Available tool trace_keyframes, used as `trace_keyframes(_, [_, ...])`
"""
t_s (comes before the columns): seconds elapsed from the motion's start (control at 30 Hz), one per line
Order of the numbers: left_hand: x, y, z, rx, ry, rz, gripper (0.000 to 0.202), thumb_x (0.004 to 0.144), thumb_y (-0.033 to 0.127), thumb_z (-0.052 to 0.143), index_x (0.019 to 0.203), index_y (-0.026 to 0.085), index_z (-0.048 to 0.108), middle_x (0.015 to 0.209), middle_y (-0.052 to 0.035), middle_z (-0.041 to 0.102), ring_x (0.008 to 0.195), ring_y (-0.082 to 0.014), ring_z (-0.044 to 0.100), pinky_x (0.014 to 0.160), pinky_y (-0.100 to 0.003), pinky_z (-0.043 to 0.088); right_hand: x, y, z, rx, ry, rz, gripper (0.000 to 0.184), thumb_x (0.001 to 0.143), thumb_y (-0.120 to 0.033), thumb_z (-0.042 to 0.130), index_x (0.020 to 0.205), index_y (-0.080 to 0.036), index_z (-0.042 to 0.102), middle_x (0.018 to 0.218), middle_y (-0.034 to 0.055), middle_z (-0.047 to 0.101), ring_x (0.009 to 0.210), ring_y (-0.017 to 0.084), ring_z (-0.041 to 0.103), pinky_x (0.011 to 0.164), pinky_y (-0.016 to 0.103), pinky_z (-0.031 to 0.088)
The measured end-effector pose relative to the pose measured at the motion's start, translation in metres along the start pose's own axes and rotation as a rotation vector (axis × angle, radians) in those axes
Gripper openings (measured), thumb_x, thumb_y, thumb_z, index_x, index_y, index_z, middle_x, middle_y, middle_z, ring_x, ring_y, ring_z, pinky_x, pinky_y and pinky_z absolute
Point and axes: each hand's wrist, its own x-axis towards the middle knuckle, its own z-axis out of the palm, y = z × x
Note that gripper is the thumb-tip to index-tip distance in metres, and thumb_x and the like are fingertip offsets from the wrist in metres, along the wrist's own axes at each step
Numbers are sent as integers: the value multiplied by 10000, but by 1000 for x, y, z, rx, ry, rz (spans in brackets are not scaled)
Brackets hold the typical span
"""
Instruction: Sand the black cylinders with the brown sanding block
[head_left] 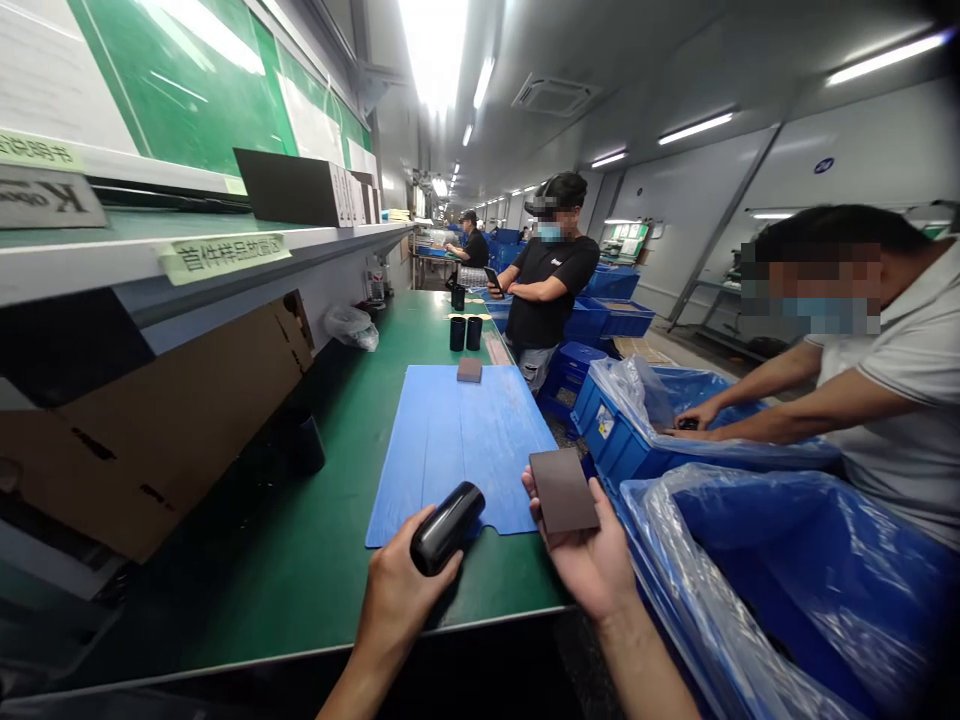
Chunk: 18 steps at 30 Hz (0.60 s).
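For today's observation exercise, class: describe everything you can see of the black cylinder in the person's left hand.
The black cylinder is smooth, glossy and plastic-looking, with a rounded far end. It lies tilted, far end pointing up-right, over the green bench at the blue mat's near edge. The left hand grips its near end.

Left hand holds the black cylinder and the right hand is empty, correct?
Not quite. In the head view the right hand is not empty: it holds a flat brown pad on its palm. The left hand does hold the black cylinder.
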Motion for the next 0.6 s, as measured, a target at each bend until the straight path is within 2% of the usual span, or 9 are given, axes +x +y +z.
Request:
trace_keyframes(0.13, [0, -5, 2, 34, 16, 17, 520, 737, 412, 757, 1214, 232, 654, 1051, -24, 784, 915, -251, 764, 843, -320, 612, -5, 5, -1, -63, -97, -48, 635, 1011, -623, 268, 1300, -205, 648, 1385, 146, 620, 1340, 308, 542, 1089, 599, 427])
trace_keyframes(0.2, [1, -9, 3, 47, 20, 22, 517, 737, 432, 758, 1205, 238, 655, 1025, -20, 789, 885, -252, 768, 810, -316, 617, -6, 5, 0, -124, -127, -70, 647, 1020, -609, 227, 1331, -207, 626, 1411, 148, 597, 1342, 313, 539, 1065, 611, 443])
trace_keyframes(0.3, [2, -14, 6, 62, 37, 22, 532, 724, 455, 765, 1200, 242, 655, 1009, -23, 793, 871, -261, 771, 765, -314, 622, -4, 5, 5, -247, -136, -86, 638, 1032, -567, 205, 1390, -188, 571, 1441, 153, 568, 1318, 316, 563, 988, 565, 520])
trace_keyframes(0.4, [2, -16, 8, 57, 40, 28, 533, 730, 451, 761, 1204, 234, 654, 1024, -32, 792, 886, -262, 769, 774, -316, 620, 3, 9, 11, -542, -7, -191, 636, 1035, -550, 239, 1447, -144, 503, 1378, 180, 614, 1167, 324, 664, 881, 528, 582])
trace_keyframes(0.47, [1, -14, 9, 37, 25, 37, 536, 737, 439, 756, 1216, 224, 650, 1055, -40, 787, 915, -259, 765, 825, -323, 615, 10, 13, 18, -778, 67, -316, 581, 1021, -528, 360, 1460, -171, 494, 1425, 156, 577, 1225, 313, 618, 984, 527, 535])
trace_keyframes(0.53, [1, -12, 9, 19, 24, 41, 535, 734, 425, 757, 1219, 222, 653, 1091, -46, 779, 947, -256, 759, 869, -325, 605, 11, 19, 30, -1069, 14, -469, 515, 1006, -452, 459, 1461, -216, 503, 1521, 114, 480, 1375, 300, 476, 1140, 527, 401])
trace_keyframes(0.6, [0, -10, 8, 5, 50, 40, 539, 719, 406, 766, 1216, 222, 660, 1107, -51, 776, 953, -256, 758, 876, -318, 602, 5, 27, 47, -1395, -132, -622, 488, 1012, -368, 461, 1476, -218, 493, 1572, 111, 407, 1441, 298, 378, 1194, 524, 321])
